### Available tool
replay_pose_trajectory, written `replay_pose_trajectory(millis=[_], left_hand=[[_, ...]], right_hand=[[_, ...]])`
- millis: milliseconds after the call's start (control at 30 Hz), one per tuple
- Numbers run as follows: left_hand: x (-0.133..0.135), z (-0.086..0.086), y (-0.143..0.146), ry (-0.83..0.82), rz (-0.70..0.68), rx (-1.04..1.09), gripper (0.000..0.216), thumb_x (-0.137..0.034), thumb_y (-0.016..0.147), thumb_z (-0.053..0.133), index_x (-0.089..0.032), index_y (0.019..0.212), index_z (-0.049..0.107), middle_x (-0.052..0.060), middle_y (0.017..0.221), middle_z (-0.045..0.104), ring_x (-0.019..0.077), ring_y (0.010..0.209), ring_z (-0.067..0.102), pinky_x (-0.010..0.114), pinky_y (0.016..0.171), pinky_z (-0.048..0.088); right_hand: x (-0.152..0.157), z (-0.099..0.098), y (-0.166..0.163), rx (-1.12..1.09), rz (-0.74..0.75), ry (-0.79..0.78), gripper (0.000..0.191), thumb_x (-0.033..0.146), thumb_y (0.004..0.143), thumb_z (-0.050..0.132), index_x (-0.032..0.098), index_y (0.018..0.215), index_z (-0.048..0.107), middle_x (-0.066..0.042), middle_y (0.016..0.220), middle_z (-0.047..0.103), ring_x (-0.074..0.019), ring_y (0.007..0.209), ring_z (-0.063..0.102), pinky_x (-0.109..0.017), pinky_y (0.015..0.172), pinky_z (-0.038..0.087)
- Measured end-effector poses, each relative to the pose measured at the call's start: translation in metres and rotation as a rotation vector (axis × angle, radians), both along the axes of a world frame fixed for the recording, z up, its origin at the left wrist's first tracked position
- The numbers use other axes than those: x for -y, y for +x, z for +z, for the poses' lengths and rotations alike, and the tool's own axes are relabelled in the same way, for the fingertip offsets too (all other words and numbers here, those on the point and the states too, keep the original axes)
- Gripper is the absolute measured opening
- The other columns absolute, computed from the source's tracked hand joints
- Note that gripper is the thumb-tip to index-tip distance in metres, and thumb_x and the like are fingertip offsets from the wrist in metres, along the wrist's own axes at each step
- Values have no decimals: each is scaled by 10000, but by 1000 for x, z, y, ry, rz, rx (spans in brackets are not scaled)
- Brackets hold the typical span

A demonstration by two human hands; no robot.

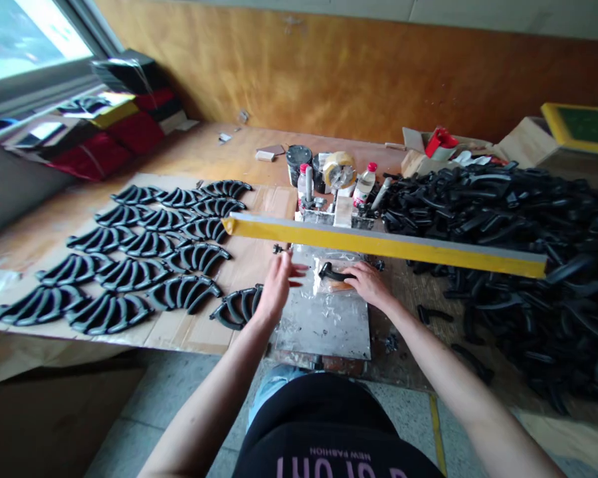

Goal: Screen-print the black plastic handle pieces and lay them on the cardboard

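So at this point we had both hands down at the metal plate (323,325) in the middle of the frame, just under the long yellow bar (389,244) that ran across it. Our right hand (369,282) lay palm down on the right side of the plate. Its fingertips were on the end of one black curved piece (333,272), which sat on a crinkly bit of clear plastic (329,287) near the plate's top edge. Honestly, the view was too small there to say whether we'd pinched the piece or only pressed on it, so we can't tell how closed that grip was. Our guess is the hand lay flat like that to keep the piece from sliding on the plastic. Our left hand (278,285) was open, fingers straight and a bit spread, holding nothing. It hung over the plate's left edge, right next to the nearest fan (239,307) of black pieces.

Over on the left of the frame, lots more fans in rows (134,273) were laid out on flat cardboard (179,335), mostly apart from one another, probably so they didn't rub together. The right side was one big loose heap (503,212) of the same black pieces, reaching the bar's right end and handy for the right hand. Behind the bar, top centre, stood a roll of tape (339,169), a couple of small bottles (364,186) and a black tin (298,161).
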State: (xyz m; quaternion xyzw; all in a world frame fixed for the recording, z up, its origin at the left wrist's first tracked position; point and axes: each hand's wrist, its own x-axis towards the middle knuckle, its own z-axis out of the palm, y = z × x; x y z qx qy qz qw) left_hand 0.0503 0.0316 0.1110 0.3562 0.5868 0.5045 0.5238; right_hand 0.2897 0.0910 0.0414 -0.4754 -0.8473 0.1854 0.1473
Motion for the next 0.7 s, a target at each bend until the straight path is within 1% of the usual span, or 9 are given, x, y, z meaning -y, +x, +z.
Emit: replay_pose_trajectory(millis=[67,100,133,233,300,367,500,600,700], left_hand=[[27,-18,9,-203,-161,50,771,-775,801,458,-123,1202,552,158,974,730,210,782,687,277,590,510],[39,-27,12,-266,-185,86,763,-779,796,459,-125,1174,564,159,963,733,210,762,689,273,565,499],[49,-36,12,-294,-156,120,737,-778,797,456,-134,1134,575,153,953,733,206,745,688,266,546,488],[74,-61,-9,-267,114,132,622,-760,802,458,-158,896,584,98,808,712,166,638,650,238,500,441],[90,-79,-42,-269,263,48,598,-749,809,443,-165,766,562,64,696,670,142,569,601,230,489,418],[110,-99,-81,-343,346,-104,609,-738,834,370,-170,714,555,61,673,657,135,557,581,233,502,423],[142,-139,-145,-561,389,-329,568,-678,867,278,-195,706,529,96,693,683,170,551,595,267,495,433],[146,-156,-167,-619,354,-389,516,-652,873,312,-217,697,528,79,615,672,195,510,598,286,496,426],[140,-160,-175,-648,315,-492,522,-639,876,352,-233,609,542,70,498,608,225,516,609,309,541,435]], right_hand=[[10,17,-18,-39,59,37,157,191,898,625,217,1027,711,-66,971,644,-227,992,588,-377,926,467],[17,25,-31,-56,115,67,152,206,905,622,217,1026,713,-72,954,640,-235,980,580,-379,910,469],[26,30,-46,-63,183,97,152,220,915,611,217,1024,717,-79,935,637,-244,968,572,-383,893,469],[53,33,-102,-57,380,138,198,271,954,555,215,1052,719,-95,911,640,-257,955,556,-389,860,464],[63,21,-140,-62,452,93,232,326,964,554,223,1102,709,-87,944,659,-245,979,561,-371,878,462],[62,4,-172,-41,467,14,269,377,964,561,230,1141,699,-75,989,679,-230,1016,571,-343,911,457],[47,-31,-220,136,418,-142,311,422,986,506,247,1157,699,-81,1041,697,-222,1051,598,-314,910,452],[41,-47,-245,267,367,-258,371,476,995,453,247,1146,703,-97,1055,701,-232,1046,622,-320,881,460],[42,-54,-262,316,326,-301,433,501,989,446,188,1136,707,-133,1084,692,-242,1079,619,-330,922,450]])
